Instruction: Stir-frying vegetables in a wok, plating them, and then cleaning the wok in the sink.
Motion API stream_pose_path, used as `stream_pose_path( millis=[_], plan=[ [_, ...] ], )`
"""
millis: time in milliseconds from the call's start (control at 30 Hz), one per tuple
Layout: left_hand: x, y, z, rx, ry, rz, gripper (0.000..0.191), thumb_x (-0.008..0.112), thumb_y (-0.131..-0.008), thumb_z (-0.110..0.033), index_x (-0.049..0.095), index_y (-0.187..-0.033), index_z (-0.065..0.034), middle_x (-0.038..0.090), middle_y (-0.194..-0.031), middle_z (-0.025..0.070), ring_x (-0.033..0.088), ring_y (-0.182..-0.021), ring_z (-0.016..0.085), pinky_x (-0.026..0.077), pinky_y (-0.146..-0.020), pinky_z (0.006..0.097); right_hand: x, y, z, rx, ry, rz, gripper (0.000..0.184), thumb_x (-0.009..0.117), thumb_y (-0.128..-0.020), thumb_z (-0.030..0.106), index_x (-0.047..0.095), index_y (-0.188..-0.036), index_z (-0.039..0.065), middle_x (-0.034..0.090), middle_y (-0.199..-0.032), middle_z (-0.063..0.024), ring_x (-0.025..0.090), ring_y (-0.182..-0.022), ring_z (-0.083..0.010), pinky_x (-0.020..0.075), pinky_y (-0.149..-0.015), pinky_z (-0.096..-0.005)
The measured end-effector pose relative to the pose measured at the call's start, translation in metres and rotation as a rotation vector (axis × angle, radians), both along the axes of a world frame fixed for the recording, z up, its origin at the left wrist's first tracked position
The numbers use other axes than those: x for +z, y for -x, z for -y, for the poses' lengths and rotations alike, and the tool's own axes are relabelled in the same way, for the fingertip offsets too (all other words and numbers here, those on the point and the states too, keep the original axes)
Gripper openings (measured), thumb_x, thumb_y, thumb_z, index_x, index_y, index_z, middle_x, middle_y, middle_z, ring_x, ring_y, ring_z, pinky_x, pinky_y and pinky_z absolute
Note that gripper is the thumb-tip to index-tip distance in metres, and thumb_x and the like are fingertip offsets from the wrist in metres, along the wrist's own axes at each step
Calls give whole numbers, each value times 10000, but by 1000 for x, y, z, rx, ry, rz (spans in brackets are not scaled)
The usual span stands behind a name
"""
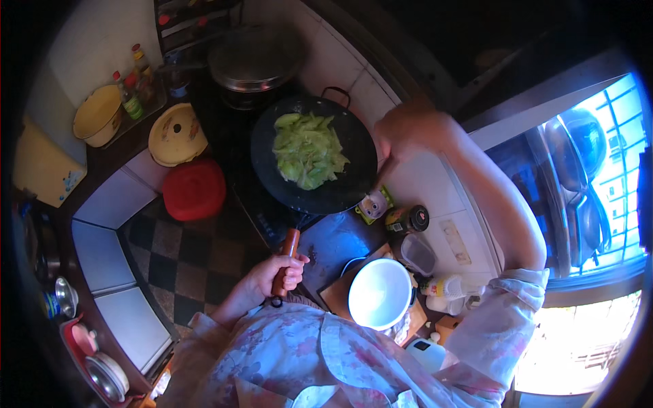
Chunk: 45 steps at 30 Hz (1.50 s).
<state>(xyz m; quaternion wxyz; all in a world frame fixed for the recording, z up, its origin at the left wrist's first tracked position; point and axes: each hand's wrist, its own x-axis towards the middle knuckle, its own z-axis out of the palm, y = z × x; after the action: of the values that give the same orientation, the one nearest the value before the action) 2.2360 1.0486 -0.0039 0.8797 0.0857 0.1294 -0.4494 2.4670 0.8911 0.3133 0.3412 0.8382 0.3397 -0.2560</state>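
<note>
My left hand (286, 274) grips the brown wooden handle (292, 242) of a dark wok (265, 168) near my body. The wok stands over the black cooktop, and a heap of pale green chopped leafy vegetables (308, 150) lies in it. Over the wok's right rim is my right hand (408, 130), blurred, fingers pointing down. A brown, stick-like shape (386, 171) shows beneath it; blur hides whether the hand holds it. At the wok's far side is a small loop handle (336, 94).
Behind the wok sits a lidded pot (255, 66). To the right are a white bowl (380, 293) on a wooden board (334, 298), a dark-lidded jar (408, 219) and a clear plastic container (418, 253). Leftward are a red plastic lid or stool top (194, 189), a yellow basin (97, 116) and sauce bottles (130, 99).
</note>
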Motion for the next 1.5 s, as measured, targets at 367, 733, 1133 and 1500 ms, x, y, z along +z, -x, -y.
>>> stream_pose_path(
  millis=[367, 733, 1133, 1500],
  plan=[
    [-5, 1, 8, -25, -43, -12, 217, 620, -910, -153, 581, -1094, -45, 465, -631, -28, 449, -512, 89, 378, -456, 242, -121, -20, -15, 339, -39, 712, 112, 680, -737, 136, 738, -831, 117, 644, -911, -65, 620, -907, -243, 472, -677, -371],
    [-11, -15, -2, -19, -276, 97, 754, 464, -868, -740, 590, -1103, -35, 643, -814, 87, 642, -712, 225, 542, -679, 369, -177, 29, 38, -151, -450, 614, 381, 601, -795, 74, 578, -1166, -9, 594, -947, -165, 645, -876, -314, 532, -633, -442],
    [-96, -240, -156, 58, -2014, 360, 522, 662, -831, -513, 667, -878, 7, 685, -873, 178, 679, -771, 294, 535, -657, 412, -144, 207, 142, -318, -708, 498, 728, 676, -739, 44, 449, -1430, 71, 556, -899, -146, 643, -709, -284, 511, -534, -404],
    [-104, -288, -162, -388, -2490, 1080, 400, 559, -889, -383, 649, -1129, -76, 685, -1058, 221, 644, -1052, 403, 525, -889, 494, -161, 257, 169, -1011, -1629, 466, 603, 738, -788, 0, 543, -1357, 43, 688, -1041, -151, 653, -861, -156, 515, -799, -294]
  ],
)
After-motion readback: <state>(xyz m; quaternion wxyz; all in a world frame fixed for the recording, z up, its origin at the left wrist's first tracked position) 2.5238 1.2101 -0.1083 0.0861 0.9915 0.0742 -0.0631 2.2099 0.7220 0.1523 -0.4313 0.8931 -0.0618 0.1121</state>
